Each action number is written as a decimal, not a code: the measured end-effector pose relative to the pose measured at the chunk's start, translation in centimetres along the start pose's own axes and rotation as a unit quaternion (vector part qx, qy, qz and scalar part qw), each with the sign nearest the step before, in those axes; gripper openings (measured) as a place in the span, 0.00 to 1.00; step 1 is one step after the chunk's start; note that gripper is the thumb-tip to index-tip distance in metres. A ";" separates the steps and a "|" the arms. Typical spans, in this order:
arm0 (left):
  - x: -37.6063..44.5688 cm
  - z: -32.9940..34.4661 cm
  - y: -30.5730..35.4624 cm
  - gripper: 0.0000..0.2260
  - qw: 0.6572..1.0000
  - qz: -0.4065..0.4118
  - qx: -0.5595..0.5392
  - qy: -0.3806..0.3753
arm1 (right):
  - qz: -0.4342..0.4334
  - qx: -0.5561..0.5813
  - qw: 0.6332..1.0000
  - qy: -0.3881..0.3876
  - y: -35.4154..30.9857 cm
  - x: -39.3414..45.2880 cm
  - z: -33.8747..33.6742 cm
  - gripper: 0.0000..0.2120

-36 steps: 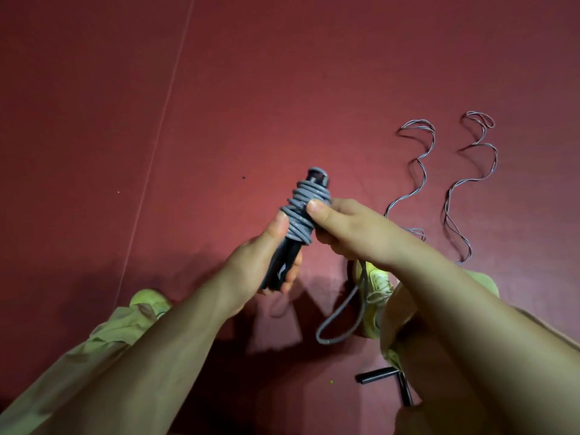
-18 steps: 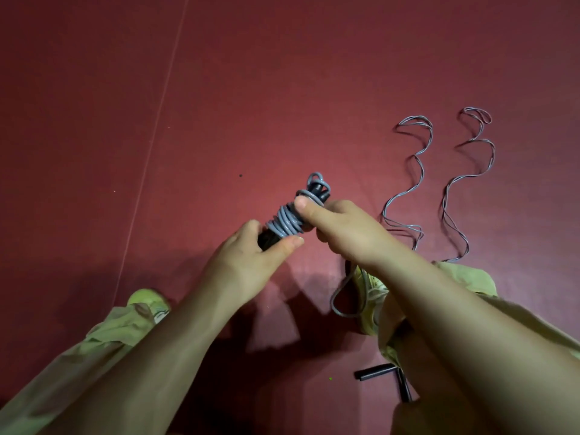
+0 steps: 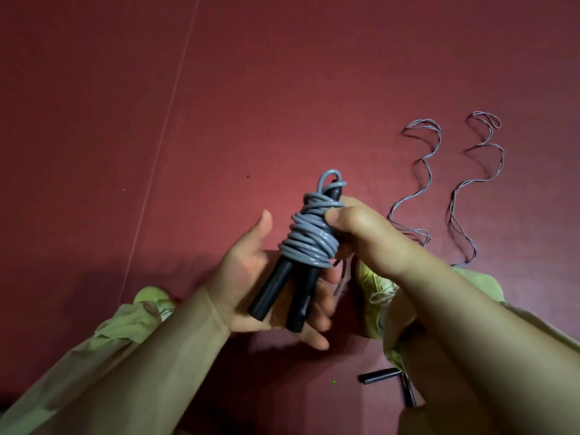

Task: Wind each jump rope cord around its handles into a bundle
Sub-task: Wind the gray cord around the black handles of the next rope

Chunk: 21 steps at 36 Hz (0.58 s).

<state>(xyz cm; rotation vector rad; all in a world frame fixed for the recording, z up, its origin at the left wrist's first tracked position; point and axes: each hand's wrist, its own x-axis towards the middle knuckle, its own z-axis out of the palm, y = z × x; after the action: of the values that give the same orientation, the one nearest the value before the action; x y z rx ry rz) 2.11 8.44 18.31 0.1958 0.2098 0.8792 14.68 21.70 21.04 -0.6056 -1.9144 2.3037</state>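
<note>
While the right hand (image 3: 364, 237) curled its fingers (image 3: 334, 216) round the grey cord (image 3: 309, 237), pinching the coils, the left hand (image 3: 251, 277) lay open under the two black handles (image 3: 282, 293), fingers nearly straight, cradling them. The bundle stood almost upright above the floor (image 3: 282, 89), long axis running from the handle ends near the left palm up to a small cord loop pointing away. Two more cords (image 3: 417, 183) lay loose on the floor to the right, and two more black handles (image 3: 378, 377) near the right forearm.
</note>
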 end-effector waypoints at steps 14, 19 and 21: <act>1.6 1.6 0.9 0.32 0.937 0.049 0.086 0.336 | 0.114 -0.107 0.987 0.030 0.5 0.5 -1.3 0.20; 1.5 1.4 1.1 0.33 0.917 0.046 0.153 0.365 | 0.124 -0.127 0.982 0.069 0.4 0.5 -1.3 0.20; 1.3 0.9 1.1 0.35 0.895 0.055 0.201 0.394 | 0.139 -0.141 0.976 0.093 0.6 0.6 -1.1 0.20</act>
<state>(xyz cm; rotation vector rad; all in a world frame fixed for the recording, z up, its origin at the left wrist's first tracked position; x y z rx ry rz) 2.34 10.06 19.36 0.2277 1.1573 0.9855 14.68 22.81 20.21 -1.1427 -2.1994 2.0341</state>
